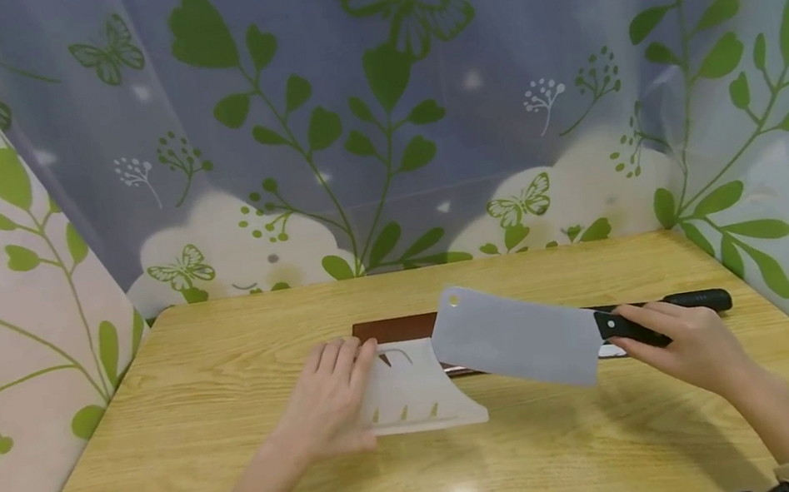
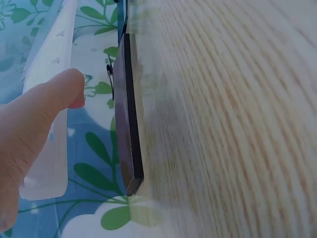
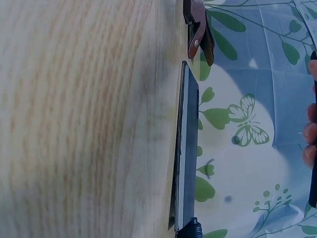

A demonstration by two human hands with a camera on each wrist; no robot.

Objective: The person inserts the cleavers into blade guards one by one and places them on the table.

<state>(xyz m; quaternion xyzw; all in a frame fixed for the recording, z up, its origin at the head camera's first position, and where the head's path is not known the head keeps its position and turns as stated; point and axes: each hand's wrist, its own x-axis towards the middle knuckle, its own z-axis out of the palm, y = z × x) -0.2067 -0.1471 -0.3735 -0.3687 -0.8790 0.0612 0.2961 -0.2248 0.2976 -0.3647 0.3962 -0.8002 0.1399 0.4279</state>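
Note:
A cleaver (image 1: 517, 338) with a broad grey blade is raised above the table, its black handle gripped by my right hand (image 1: 688, 343). My left hand (image 1: 336, 397) holds a white plastic blade cover (image 1: 422, 389) by its left end, the thumb showing against it in the left wrist view. The cover's curved right edge faces the blade's far end, which has a small hole. From the head view I cannot tell whether blade and cover touch. In the right wrist view only fingertips (image 3: 309, 134) on the black handle appear.
Behind both hands, a brown sheath (image 1: 406, 327) lies on the wooden table (image 1: 226, 337), partly hidden by the cover and cleaver. To its right lies another knife with a black handle (image 1: 701, 301); its blade (image 3: 188, 148) shows in the right wrist view. Patterned curtains surround the table.

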